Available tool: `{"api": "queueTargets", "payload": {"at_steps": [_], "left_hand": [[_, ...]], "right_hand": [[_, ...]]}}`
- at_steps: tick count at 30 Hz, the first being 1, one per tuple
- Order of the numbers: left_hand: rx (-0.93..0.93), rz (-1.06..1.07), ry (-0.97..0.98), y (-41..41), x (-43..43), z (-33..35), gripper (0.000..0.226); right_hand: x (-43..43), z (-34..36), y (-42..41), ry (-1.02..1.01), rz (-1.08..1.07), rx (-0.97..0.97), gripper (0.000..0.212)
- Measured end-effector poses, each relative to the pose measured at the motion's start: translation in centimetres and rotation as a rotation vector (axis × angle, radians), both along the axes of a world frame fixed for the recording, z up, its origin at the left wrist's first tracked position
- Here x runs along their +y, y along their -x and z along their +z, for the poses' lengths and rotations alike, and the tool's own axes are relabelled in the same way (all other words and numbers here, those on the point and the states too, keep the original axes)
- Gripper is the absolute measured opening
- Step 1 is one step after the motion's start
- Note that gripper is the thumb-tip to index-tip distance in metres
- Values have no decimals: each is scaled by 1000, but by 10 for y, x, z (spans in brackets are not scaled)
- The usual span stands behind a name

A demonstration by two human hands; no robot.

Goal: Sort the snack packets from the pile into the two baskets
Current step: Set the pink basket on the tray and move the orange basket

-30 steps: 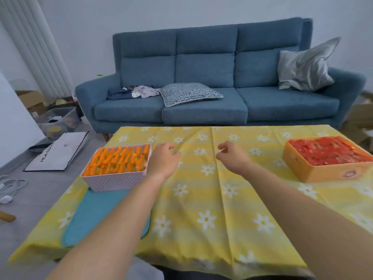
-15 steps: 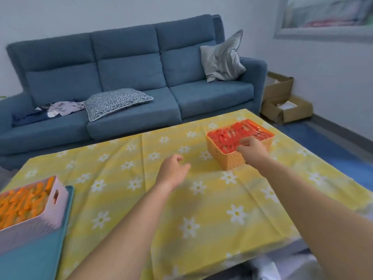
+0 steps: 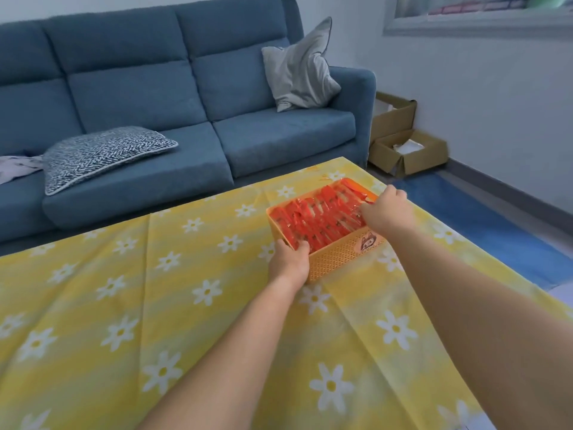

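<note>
L hand [image 3: 290, 262] grips basket [image 3: 341, 259] near corner | R hand [image 3: 386, 212] grips far rim | pkts [image 3: 319, 218] inside

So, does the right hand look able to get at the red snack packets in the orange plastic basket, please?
Probably yes: the right hand sits at the rim of the open orange plastic basket, and nothing covers the red snack packets.

- No legible words, numbers or brand names in view.
- Orange basket [image 3: 341, 260], near the table's [image 3: 186, 305] far right corner: sticker [image 3: 368, 243] on its near wall shows a cartoon animal face, no lettering discernible.
- Red packets [image 3: 319, 220] in the basket: print too blurred to read.
</note>
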State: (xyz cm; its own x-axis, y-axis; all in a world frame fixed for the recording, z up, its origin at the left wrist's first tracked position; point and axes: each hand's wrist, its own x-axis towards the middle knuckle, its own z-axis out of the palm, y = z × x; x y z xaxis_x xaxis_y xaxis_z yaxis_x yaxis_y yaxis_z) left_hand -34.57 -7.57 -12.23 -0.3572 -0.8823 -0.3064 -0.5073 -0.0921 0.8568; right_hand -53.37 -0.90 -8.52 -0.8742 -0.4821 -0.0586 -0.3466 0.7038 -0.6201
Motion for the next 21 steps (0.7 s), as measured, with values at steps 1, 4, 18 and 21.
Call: {"api": "queueTargets", "payload": {"at_steps": [1,4,18,21], "left_hand": [[8,25,32,2,-2,-4,37],[116,41,1,2,-7,-12,24],[159,173,-9,-137,12,66,20],[139,188,0,-181,23,87,19]], "right_hand": [[-2,-2,5,22,13,-49,56],[-3,-7,11,99,7,-116,29],[38,54,-108,164,78,-402,31],[46,69,-148,215,135,-487,26]]}}
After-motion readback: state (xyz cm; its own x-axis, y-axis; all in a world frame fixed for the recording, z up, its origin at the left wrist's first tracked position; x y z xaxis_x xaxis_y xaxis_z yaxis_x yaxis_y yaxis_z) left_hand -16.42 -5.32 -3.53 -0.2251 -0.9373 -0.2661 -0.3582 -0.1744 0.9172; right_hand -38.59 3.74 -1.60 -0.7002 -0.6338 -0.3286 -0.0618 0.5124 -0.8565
